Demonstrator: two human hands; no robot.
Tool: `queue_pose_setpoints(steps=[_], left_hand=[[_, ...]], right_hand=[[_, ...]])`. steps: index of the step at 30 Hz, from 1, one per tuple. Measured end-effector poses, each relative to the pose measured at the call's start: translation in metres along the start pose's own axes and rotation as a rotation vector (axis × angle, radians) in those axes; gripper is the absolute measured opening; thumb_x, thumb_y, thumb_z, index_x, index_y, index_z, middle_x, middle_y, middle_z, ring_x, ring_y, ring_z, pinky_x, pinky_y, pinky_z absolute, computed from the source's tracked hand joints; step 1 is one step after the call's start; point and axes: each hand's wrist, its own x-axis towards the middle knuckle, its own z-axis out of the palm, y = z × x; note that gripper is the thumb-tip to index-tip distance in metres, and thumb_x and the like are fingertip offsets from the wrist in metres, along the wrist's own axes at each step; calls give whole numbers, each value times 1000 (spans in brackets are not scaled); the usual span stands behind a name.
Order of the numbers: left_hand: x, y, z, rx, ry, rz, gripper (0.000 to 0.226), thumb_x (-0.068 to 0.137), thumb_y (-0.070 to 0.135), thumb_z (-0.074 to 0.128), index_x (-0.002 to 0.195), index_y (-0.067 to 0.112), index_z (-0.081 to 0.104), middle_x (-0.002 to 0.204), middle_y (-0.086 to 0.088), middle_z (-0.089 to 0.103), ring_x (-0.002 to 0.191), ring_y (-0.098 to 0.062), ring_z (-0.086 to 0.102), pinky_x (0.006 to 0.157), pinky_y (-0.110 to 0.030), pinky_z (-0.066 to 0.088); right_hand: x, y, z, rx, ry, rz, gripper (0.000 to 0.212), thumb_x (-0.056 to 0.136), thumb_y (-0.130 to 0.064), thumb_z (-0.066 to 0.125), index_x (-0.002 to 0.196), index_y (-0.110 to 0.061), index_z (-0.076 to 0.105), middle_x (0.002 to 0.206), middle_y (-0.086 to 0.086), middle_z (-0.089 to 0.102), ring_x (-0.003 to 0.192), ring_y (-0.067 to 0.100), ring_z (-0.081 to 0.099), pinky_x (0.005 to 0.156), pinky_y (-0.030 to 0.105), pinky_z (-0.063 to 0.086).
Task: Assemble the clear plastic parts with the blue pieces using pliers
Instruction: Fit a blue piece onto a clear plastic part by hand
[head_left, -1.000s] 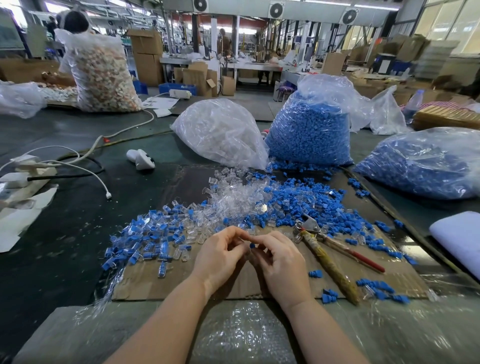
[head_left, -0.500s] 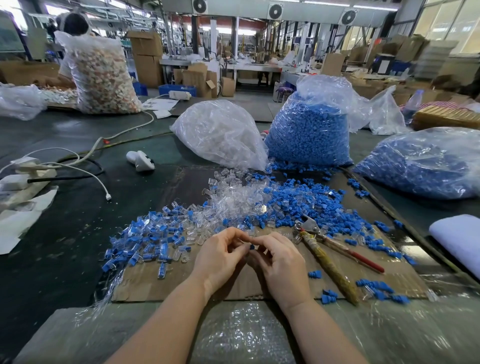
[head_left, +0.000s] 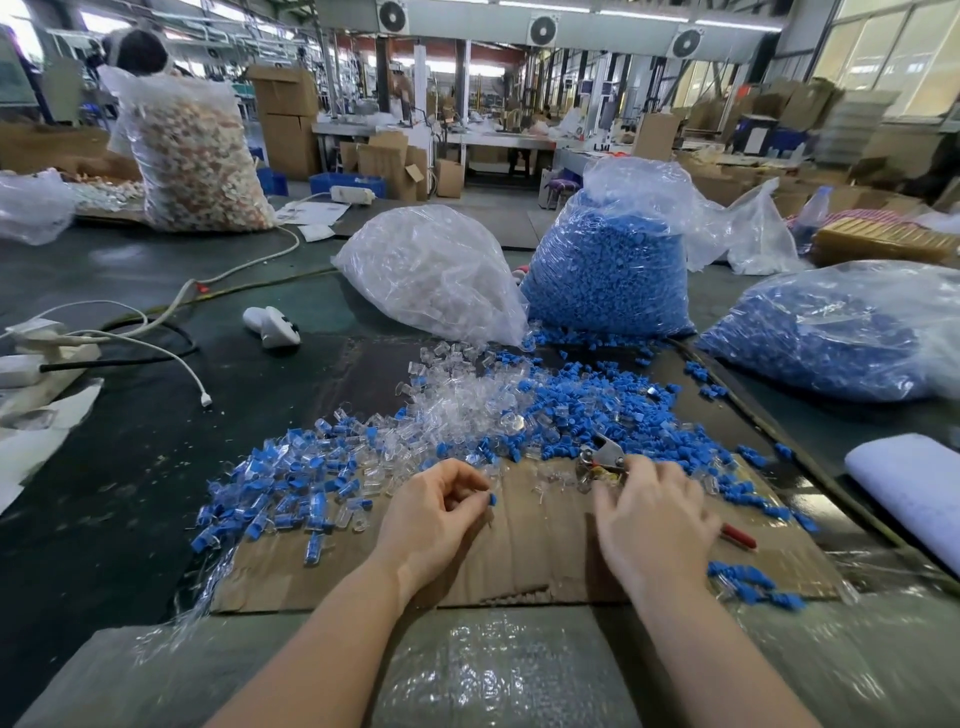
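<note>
Nearest the person, a sheet of bubble wrap (head_left: 519, 670) covers the table edge, and both bare forearms reach over it onto a flat piece of cardboard (head_left: 540, 545). The left hand (head_left: 436, 514) sits at about eleven o'clock from the wrists, fingers curled in, pinching a small blue piece (head_left: 492, 500) at the fingertips; whether a clear part is fitted to it is too small to tell. The right hand (head_left: 654, 519), at about one o'clock, lies over the handles of the pliers (head_left: 602, 457) with fingers spread and bent down; whether it has actually closed on them I cannot tell. The metal head of the pliers pokes out beyond the fingers at twelve o'clock, and a red handle tip (head_left: 737, 535) shows at three o'clock of the hand. Left of the left hand, at nine to ten o'clock, lies a heap of assembled clear-and-blue parts (head_left: 291, 483). Farther on, at twelve o'clock, loose clear plastic parts (head_left: 457, 400) mix with loose blue pieces (head_left: 613, 410). Behind them stand a bag of clear parts (head_left: 431, 270) and a bag of blue pieces (head_left: 608, 270), with another blue-filled bag (head_left: 841, 332) at two o'clock.
</note>
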Motion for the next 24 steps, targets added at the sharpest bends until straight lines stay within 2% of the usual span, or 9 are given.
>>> queue_pose_setpoints(steps=[2,5,9,12,15,18,20,22,24], left_hand=[[0,0,0,-9,6,-2,13,85,12,65,83,24,62,75,3,65,75,-17,61,74,-26,50],[1,-1,0,7,1,2,14,85,13,65,83,26,61,75,5,64,72,-11,58,70,-19,48],[1,-1,-1,8,7,0,12,85,13,64,84,25,62,77,3,65,74,-13,60,69,-18,48],[1,-1,-1,-18,6,-11,8,86,12,64,86,20,63,78,-2,66,76,-18,62,71,-21,49],[3,0,-3,-97,18,-50,8,86,9,62,88,16,62,79,-5,67,72,-11,63,66,-15,50],[8,3,-4,-280,17,-141,6,88,5,59,92,9,62,78,-9,68,61,-7,64,57,-16,51],[11,5,-4,-399,51,-216,7,88,6,58,94,7,62,76,-7,68,57,-11,63,52,-21,52],[15,7,-3,-521,89,-283,7,89,6,58,95,6,61,74,-8,67,56,-17,61,49,-26,50],[17,9,-3,-615,117,-332,7,89,4,58,95,5,62,71,-9,67,55,-17,59,46,-27,48]], right_hand=[[7,12,-6,-133,-143,124,54,90,-60,35,126,-21,42,130,8,45,120,25,42,99,45,33],[11,22,-6,-184,-287,173,65,87,-65,38,136,-22,32,144,10,33,132,29,31,105,53,25],[7,21,-4,-270,-209,67,55,92,-59,33,133,-22,37,141,7,38,130,28,35,105,54,26],[4,19,-9,-358,-114,-32,46,95,-53,31,122,-19,46,126,6,49,117,25,45,94,40,42],[6,15,-19,-331,-104,-88,41,96,-52,28,112,-18,47,118,7,51,110,24,48,87,34,44],[9,4,-33,-109,-203,-183,41,98,-49,23,100,-15,46,104,5,51,96,21,50,83,32,43],[7,-10,-42,191,-388,-203,41,99,-46,25,95,-13,49,92,2,53,79,15,50,71,27,43],[1,-24,-51,464,-575,-165,39,99,-44,28,90,-13,50,76,-2,49,61,9,43,56,20,36],[-3,-32,-55,524,-680,-179,38,98,-46,29,88,-15,49,70,-5,46,55,6,40,50,16,32]])
